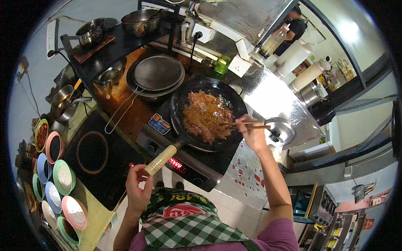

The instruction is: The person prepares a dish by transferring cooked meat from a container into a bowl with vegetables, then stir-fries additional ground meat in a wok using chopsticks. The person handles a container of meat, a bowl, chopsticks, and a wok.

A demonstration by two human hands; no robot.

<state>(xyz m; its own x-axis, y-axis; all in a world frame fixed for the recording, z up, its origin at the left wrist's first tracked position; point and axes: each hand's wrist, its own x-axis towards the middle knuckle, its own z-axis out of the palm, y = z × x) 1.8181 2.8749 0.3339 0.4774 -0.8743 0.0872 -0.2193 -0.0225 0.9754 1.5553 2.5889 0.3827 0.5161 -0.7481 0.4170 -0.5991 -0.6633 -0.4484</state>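
A black wok (194, 144) stands on an induction cooker (188, 171) with a red lit display. Shredded meat (207, 116) in glossy brown liquid fills the middle of the wok. From the right, my right hand (250, 131) grips a pair of long wooden chopsticks (259, 124), their tips in the meat. The wok's pale wooden handle (161, 159) points toward me. At its end is my left hand (138, 186), thumb and fingers parted; whether they touch the wood I cannot tell.
Bowls of powders and dark sauces (64, 175) line the left, beside a second flat cooktop (94, 157). Behind it lie a round mesh strainer (158, 72) and a shelf with pots (141, 23). A metal lid (281, 130) rests at right. Beyond the opening stands a person (293, 29).
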